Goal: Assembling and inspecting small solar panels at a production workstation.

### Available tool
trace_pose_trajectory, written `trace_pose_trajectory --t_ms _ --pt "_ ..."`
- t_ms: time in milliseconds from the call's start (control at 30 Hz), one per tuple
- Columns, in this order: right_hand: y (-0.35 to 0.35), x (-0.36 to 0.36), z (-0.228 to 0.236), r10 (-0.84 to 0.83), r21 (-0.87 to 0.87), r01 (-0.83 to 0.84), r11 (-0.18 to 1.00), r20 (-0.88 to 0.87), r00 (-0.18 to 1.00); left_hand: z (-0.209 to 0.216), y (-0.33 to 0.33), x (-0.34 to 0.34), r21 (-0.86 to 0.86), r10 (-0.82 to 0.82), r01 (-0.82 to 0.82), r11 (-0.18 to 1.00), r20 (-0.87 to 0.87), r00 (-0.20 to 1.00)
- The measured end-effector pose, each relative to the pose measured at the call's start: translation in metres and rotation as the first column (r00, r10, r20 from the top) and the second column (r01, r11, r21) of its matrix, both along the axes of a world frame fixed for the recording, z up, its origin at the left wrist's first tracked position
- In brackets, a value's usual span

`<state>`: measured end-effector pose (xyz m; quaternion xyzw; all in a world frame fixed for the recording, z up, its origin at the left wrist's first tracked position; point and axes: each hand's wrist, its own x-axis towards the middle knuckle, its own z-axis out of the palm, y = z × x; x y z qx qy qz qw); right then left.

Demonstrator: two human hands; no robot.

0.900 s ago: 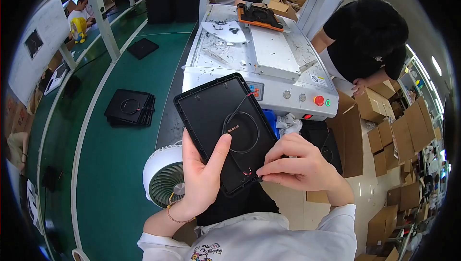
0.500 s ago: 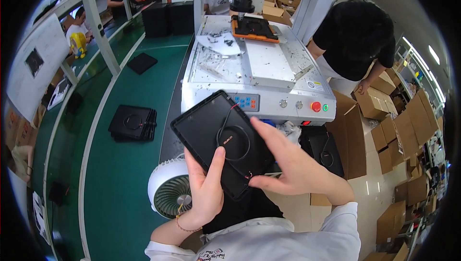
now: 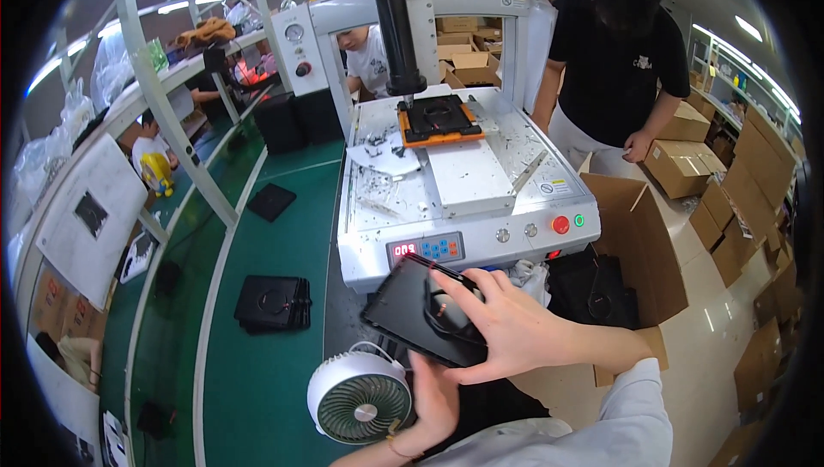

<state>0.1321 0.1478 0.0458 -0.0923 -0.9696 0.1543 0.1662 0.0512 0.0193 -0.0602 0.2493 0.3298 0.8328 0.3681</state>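
Observation:
I hold a flat black rectangular panel (image 3: 405,311) with a ring-shaped part on its face, tilted toward the white machine. My left hand (image 3: 433,403) supports it from underneath, near its lower edge. My right hand (image 3: 508,330) lies over the panel's right side, fingers spread across the ring. A white desktop machine (image 3: 446,201) stands just beyond, with an orange fixture (image 3: 439,121) holding a black part under a black vertical column (image 3: 399,29).
A small white fan (image 3: 361,399) sits at my lower left. A stack of black panels (image 3: 275,302) lies on the green conveyor. An open cardboard box (image 3: 633,239) stands right. A person in black (image 3: 620,63) handles boxes behind the machine.
The view lifted toward the machine. The panel has tipped flatter and moved toward the machine, and my right hand slid from its lower corner up over the ring.

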Motion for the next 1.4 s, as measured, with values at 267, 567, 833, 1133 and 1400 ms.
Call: trace_pose_trajectory --t_ms 267,567,833,1133,1400 --pt "0.010 0.030 -0.009 -0.141 -0.030 0.143 0.989 0.042 0.989 -0.128 0.000 0.027 -0.345 -0.561 0.445 0.826 -0.432 0.706" --pt "0.007 0.028 -0.039 -0.165 -0.013 0.165 0.986 -0.041 0.985 -0.130 0.003 -0.002 -0.423 -0.409 0.186 0.887 -0.906 -0.112" --pt "0.012 0.024 -0.038 -0.150 -0.044 0.146 0.988 -0.094 0.984 -0.133 0.004 -0.005 -0.504 -0.445 0.159 0.849 -0.844 -0.300" --pt "0.017 0.050 -0.014 -0.136 0.047 0.142 0.989 -0.117 0.984 -0.135 0.006 -0.007 -0.396 -0.341 0.130 0.909 -0.886 -0.315" --pt "0.039 0.081 0.012 -0.215 0.054 0.217 0.975 -0.048 0.975 -0.017 -0.018 -0.011 -0.605 -0.560 0.208 0.769 -0.793 -0.238"
